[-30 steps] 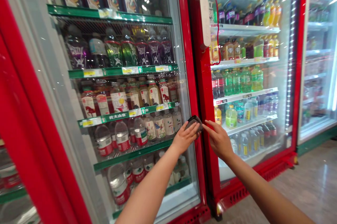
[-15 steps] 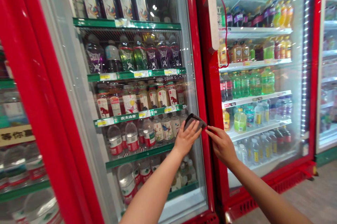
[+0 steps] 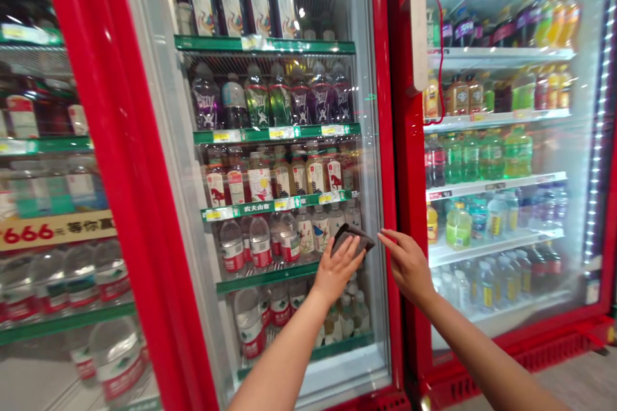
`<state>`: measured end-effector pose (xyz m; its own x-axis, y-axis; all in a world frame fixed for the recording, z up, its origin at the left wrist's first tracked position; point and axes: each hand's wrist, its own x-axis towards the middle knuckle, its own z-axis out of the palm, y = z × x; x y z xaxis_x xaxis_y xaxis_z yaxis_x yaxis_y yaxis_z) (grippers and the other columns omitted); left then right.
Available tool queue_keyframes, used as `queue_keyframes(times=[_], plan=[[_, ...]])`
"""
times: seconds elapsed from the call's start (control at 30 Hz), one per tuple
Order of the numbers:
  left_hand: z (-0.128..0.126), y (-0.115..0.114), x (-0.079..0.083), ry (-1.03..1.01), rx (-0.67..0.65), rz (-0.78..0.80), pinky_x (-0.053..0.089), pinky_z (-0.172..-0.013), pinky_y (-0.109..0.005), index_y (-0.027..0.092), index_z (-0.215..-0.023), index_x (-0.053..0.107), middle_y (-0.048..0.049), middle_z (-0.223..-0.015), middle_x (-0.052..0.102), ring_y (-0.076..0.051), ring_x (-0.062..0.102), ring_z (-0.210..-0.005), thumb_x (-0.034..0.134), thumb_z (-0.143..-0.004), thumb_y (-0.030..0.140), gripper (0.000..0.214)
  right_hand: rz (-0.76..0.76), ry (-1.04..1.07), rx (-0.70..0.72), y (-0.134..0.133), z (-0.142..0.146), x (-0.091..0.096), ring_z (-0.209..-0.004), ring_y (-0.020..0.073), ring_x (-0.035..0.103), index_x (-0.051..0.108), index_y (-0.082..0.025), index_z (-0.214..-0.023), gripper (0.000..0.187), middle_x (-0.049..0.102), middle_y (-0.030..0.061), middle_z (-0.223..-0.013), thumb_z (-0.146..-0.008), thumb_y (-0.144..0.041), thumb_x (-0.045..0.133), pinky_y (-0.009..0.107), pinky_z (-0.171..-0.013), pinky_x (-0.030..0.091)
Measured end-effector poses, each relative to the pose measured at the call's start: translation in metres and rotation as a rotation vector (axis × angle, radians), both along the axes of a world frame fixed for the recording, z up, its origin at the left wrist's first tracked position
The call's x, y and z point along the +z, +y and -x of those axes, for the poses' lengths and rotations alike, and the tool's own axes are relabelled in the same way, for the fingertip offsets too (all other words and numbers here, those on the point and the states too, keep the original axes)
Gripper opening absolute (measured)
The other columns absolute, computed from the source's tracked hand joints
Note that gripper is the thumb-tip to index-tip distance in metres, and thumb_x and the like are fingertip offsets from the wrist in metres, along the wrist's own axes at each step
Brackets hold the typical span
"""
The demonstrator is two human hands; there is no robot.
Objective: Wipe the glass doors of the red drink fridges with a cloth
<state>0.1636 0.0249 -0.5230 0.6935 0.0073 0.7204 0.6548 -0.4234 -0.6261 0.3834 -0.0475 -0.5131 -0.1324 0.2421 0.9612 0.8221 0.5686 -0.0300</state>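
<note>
My left hand (image 3: 338, 268) lies flat with fingers stretched out, holding a folded dark grey cloth (image 3: 355, 241) against the glass door (image 3: 318, 6) of a red-framed drinks cooler. One edge of the cloth stands up stiffly above the fingers. Just to the right, my right hand (image 3: 405, 263) is raised in front of the red door frame (image 3: 391, 205). Its fingers point left and stay partly extended, with nothing visible in them. A small gap separates its fingertips from the cloth; whether they touch the frame I cannot tell.
Behind the glass, bottles (image 3: 260, 244) stand on green-edged shelves. A white box (image 3: 418, 38) with a red cord (image 3: 441, 44) is fixed to the right cooler's frame. Another red cooler frame (image 3: 120, 160) slants at left. Lit shelves of coloured drinks (image 3: 491, 160) fill the right cooler.
The view has swung left, so the coolers appear further right. Relative to the glass, my left hand and the cloth have moved left, away from the frame. A gap has opened between cloth and right fingertips.
</note>
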Motion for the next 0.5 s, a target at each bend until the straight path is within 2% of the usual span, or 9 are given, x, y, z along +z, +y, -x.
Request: queue_keyframes(times=[0.03, 0.1, 0.2, 0.27, 0.3, 0.37, 0.43, 0.5], plan=[[0.000, 0.001, 0.002, 0.028, -0.017, -0.010, 0.005, -0.129, -0.052, 0.032, -0.143, 0.053, -0.0015, -0.162, 0.038, -0.018, 0.028, -0.153, 0.060, -0.094, 0.024, 0.051, 0.002, -0.005, 0.004, 0.000, 0.005, 0.002, -0.123, 0.0272, 0.058, 0.053, -0.027, -0.144, 0.065, 0.062, 0.0119, -0.134, -0.085, -0.002, 0.045, 0.050, -0.099, 0.054], [0.002, 0.004, 0.022, 0.016, -0.008, 0.002, 0.006, -0.129, -0.050, 0.032, -0.146, 0.049, -0.0013, -0.162, 0.037, -0.018, 0.029, -0.153, 0.061, -0.093, 0.023, 0.055, 0.001, -0.013, 0.015, 0.001, 0.013, 0.005, -0.124, 0.0270, 0.058, 0.051, -0.028, -0.145, 0.067, 0.061, 0.0117, -0.135, -0.084, -0.001, 0.045, 0.050, -0.100, 0.053], [0.016, 0.005, 0.063, -0.138, 0.083, 0.083, 0.006, -0.129, -0.053, 0.032, -0.154, 0.039, -0.0047, -0.165, 0.032, -0.022, 0.025, -0.154, 0.069, -0.087, 0.023, 0.074, 0.005, -0.018, 0.029, 0.002, 0.021, 0.009, -0.124, 0.0272, 0.058, 0.051, -0.029, -0.146, 0.068, 0.060, 0.0111, -0.137, -0.084, -0.001, 0.044, 0.051, -0.101, 0.053], [0.033, 0.001, 0.073, -0.250, 0.145, 0.132, 0.008, -0.128, -0.056, 0.032, -0.155, 0.035, -0.0075, -0.166, 0.029, -0.026, 0.023, -0.155, 0.076, -0.082, 0.025, 0.084, 0.009, -0.015, 0.036, 0.002, 0.023, 0.008, -0.124, 0.0275, 0.058, 0.050, -0.030, -0.146, 0.068, 0.060, 0.0107, -0.137, -0.084, -0.002, 0.044, 0.051, -0.100, 0.053], [0.043, -0.001, 0.070, -0.285, 0.166, 0.145, 0.008, -0.128, -0.056, 0.032, -0.155, 0.035, -0.0083, -0.166, 0.029, -0.027, 0.023, -0.155, 0.078, -0.080, 0.025, 0.087, 0.010, -0.013, 0.039, 0.002, 0.025, 0.007, -0.124, 0.0275, 0.058, 0.049, -0.031, -0.147, 0.069, 0.060, 0.0105, -0.137, -0.084, -0.003, 0.044, 0.051, -0.100, 0.053], [0.061, -0.006, 0.050, -0.298, 0.183, 0.137, 0.007, -0.128, -0.056, 0.032, -0.154, 0.038, -0.0083, -0.165, 0.032, -0.027, 0.023, -0.155, 0.079, -0.079, 0.025, 0.086, 0.013, -0.011, 0.045, 0.002, 0.028, 0.005, -0.124, 0.0273, 0.058, 0.046, -0.032, -0.149, 0.070, 0.061, 0.0102, -0.137, -0.085, -0.003, 0.044, 0.051, -0.101, 0.053], [0.070, -0.011, 0.022, -0.218, 0.160, 0.101, 0.005, -0.128, -0.056, 0.032, -0.152, 0.042, -0.0065, -0.163, 0.036, -0.025, 0.024, -0.154, 0.076, -0.080, 0.022, 0.080, 0.015, -0.010, 0.052, 0.001, 0.033, 0.003, -0.124, 0.0268, 0.058, 0.043, -0.032, -0.151, 0.071, 0.061, 0.0102, -0.136, -0.086, -0.004, 0.044, 0.051, -0.101, 0.053], [0.071, -0.012, 0.003, -0.085, 0.114, 0.068, 0.003, -0.128, -0.055, 0.033, -0.150, 0.045, -0.0035, -0.162, 0.038, -0.023, 0.025, -0.154, 0.070, -0.085, 0.020, 0.071, 0.016, -0.016, 0.060, 0.001, 0.041, 0.004, -0.124, 0.0268, 0.058, 0.041, -0.032, -0.153, 0.072, 0.061, 0.0104, -0.136, -0.087, -0.004, 0.044, 0.050, -0.101, 0.053]])
